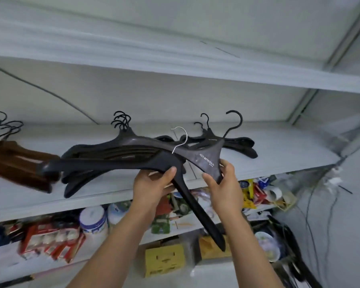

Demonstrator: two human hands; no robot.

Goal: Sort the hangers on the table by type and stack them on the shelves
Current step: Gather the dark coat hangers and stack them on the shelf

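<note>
Behind the held hangers [208, 159], black piles [79, 149] crowd shelf [289, 150].

From my remote feed I see two forearms [249, 242], bare from the lower edge of the frame up to the wrists. The left hand [152, 183] and right hand [224, 183] are bare too, fingers [170, 173] uncovered (the picture is too soft for me to read nails or finer marks).
</note>
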